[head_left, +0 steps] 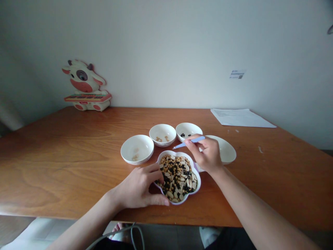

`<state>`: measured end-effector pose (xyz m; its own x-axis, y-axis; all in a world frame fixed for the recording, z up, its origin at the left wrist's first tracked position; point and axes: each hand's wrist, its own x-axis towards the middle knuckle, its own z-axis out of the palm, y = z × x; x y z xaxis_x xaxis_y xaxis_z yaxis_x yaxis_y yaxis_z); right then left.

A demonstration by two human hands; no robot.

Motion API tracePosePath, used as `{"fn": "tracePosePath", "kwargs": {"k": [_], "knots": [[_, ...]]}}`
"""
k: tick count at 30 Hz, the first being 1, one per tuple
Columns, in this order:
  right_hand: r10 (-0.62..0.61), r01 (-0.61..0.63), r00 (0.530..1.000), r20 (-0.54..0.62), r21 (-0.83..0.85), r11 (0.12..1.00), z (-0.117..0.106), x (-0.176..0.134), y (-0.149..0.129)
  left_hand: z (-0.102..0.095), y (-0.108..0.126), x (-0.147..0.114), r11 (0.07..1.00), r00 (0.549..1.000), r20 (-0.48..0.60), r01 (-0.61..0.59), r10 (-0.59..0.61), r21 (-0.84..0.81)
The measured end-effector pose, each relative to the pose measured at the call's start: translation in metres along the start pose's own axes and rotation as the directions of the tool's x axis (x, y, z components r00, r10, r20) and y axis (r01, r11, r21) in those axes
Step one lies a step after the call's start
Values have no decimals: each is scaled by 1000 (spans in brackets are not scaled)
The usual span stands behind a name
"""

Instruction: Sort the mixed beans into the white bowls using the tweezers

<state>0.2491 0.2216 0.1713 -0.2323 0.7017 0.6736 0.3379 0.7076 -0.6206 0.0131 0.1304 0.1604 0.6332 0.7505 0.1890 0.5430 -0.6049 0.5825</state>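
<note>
My left hand (142,187) grips the left rim of a white, flower-shaped bowl (199,182), fingers over the edge and thumb along its front side. Inside lies a mix of peanuts (179,196), yellow beans and black beans. Between the fingers of my right hand (206,154) is a pair of light-blue tweezers (192,141), slanting down to the left. Its tips hover just beyond the bowl's far rim; whether they pinch anything is too small to tell. Nearby, a white bowl (187,125) holds a few black beans, and another white bowl (162,127) holds several yellowish beans.
On the left stands a white bowl (130,147) with a few pale pieces. A fourth white bowl (229,151) is partly hidden by my right hand. Paper sheets (241,117) lie at the back right of the wooden table (78,166); a cow-shaped toy keyboard (87,88) stands back left.
</note>
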Motion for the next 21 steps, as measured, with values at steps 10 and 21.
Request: {"fn": "tracePosePath", "kwargs": {"k": [10, 21], "knots": [[32, -38, 998, -57, -97, 995, 22, 21, 12, 0, -1, 1, 999, 1000, 9, 22, -22, 24], [13, -9, 1000, 21, -169, 986, 22, 18, 13, 0, -1, 0, 1000, 1000, 8, 12, -12, 22]]}}
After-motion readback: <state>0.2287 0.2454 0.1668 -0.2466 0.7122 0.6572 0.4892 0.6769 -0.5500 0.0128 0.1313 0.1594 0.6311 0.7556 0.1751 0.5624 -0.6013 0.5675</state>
